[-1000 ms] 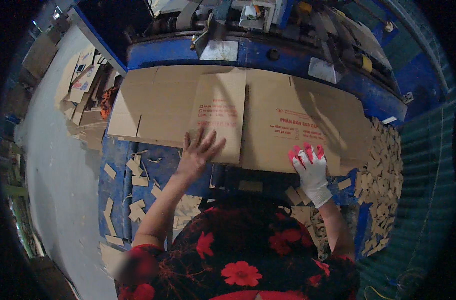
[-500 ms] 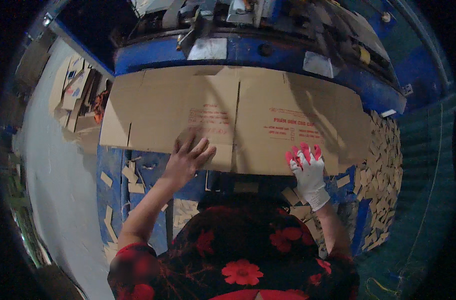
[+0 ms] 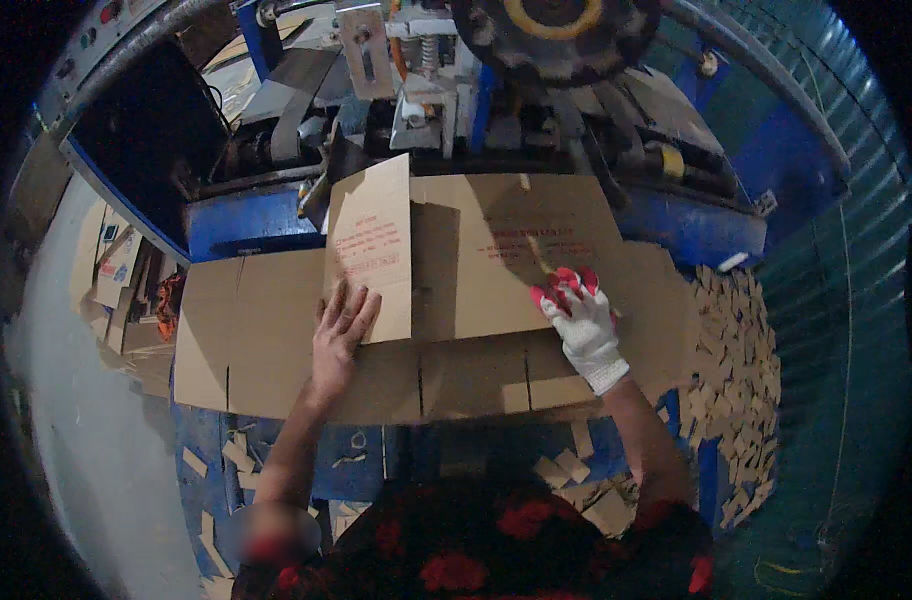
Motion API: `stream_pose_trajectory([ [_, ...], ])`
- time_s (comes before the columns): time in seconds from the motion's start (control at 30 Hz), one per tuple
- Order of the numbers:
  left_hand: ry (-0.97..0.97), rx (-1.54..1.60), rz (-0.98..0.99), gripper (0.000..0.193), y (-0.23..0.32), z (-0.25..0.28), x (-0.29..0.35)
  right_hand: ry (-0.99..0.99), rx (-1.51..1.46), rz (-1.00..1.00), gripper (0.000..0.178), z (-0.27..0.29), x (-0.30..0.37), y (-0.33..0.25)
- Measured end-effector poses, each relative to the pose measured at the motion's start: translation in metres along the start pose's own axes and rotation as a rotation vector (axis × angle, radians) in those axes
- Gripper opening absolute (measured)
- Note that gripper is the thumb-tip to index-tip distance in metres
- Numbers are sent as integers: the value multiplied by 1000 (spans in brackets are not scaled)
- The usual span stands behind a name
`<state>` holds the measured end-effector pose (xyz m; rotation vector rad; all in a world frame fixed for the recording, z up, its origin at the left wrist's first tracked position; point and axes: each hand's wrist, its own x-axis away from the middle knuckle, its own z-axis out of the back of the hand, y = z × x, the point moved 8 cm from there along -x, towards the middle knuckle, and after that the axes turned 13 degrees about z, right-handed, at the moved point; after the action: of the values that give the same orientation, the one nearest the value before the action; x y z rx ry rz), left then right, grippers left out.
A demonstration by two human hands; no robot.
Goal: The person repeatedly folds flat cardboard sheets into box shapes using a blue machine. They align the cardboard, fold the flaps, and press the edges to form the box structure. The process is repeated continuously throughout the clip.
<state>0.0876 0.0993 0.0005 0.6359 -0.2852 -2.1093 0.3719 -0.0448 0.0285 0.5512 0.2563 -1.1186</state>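
A blue-framed belt machine [image 3: 251, 222] stands beyond the far edge of the blue worktable [image 3: 401, 450]. On the table, a lower cardboard blank [image 3: 261, 330] carries the printed carton blank [image 3: 481, 285] near the far edge. Uneven hand pressure could skew the upper blank or crease its projecting left panel. It is brown, slotted, red-printed. The bare left hand [image 3: 344, 328] and gloved right hand [image 3: 582, 330] rest fingers on it; whether thumbs clamp cannot be told. Cardboard offcuts [image 3: 731, 350] litter the right side.

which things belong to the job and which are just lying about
In use:
printed cardboard sheet, under bare left hand and gloved right hand
flat cardboard beneath, likely
blue-framed machine beyond, likely

Apparently lying about:
cardboard scraps, right
cardboard pile, far left
orange bundle beside it
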Motion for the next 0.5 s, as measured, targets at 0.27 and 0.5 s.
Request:
stream_pose_trajectory([
  [0.27,198,-345,-32,59,-38,-53,-113,-95,-103,-38,44,-89,-66,85],
  [0.5,124,-240,427,56,-58,-61,-242,-203,-101,-33,59,-98,-133,129],
])
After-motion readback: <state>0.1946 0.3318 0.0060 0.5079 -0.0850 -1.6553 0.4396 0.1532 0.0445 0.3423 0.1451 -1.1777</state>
